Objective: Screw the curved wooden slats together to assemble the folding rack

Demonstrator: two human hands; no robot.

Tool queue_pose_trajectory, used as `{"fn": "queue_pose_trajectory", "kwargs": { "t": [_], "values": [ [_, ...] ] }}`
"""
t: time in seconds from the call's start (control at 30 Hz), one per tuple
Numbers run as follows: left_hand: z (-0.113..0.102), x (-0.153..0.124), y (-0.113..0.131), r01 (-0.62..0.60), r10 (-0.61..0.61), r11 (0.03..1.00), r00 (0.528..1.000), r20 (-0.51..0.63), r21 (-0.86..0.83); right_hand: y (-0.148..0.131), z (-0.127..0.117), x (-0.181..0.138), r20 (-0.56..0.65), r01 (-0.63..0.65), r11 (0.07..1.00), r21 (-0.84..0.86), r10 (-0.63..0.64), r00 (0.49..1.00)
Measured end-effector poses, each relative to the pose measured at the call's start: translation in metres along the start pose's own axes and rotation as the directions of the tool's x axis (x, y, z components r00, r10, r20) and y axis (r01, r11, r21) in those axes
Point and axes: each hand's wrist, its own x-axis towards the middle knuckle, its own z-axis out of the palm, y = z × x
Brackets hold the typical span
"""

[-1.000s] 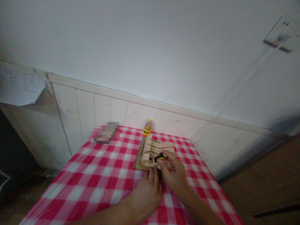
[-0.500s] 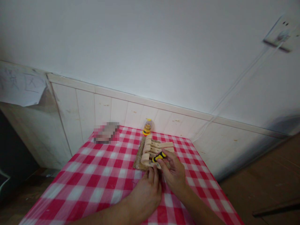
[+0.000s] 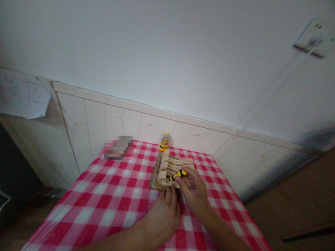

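Your right grip (image 3: pixel 193 190) is closed around the driver (image 3: pixel 178 174), apparently turning a screw in the wood (image 3: pixel 162 176) on the base (image 3: pixel 155 177). The next turn calls for straight pressure; your left grip (image 3: pixel 167 211) meets the near edge, closure unclear.

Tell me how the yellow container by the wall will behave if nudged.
The yellow container stands taller than wide, so a high push could tip it. Its rounded body might then roll. It looks like stiff plastic, see-through above, so it probably won't squash.
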Motion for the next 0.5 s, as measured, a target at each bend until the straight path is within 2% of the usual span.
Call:
{"fn": "queue_pose_trajectory", "kwargs": {
  "t": [0.23, 0.5],
  "values": [
    [-0.0033, -0.0007, -0.0011, -0.016, 0.016, 1.000, 1.000, 0.020, 0.000, -0.0027, -0.0023, -0.0031, 0.078, 0.008, 0.998, 0.062, -0.013, 0.997],
    [-0.0027, 0.0005, -0.0033, -0.022, 0.022, 1.000, 1.000, -0.009, -0.014, 0.0015, 0.0015, -0.0020, -0.003, -0.020, 0.999, 0.030, 0.020, 1.000]
  ]
}}
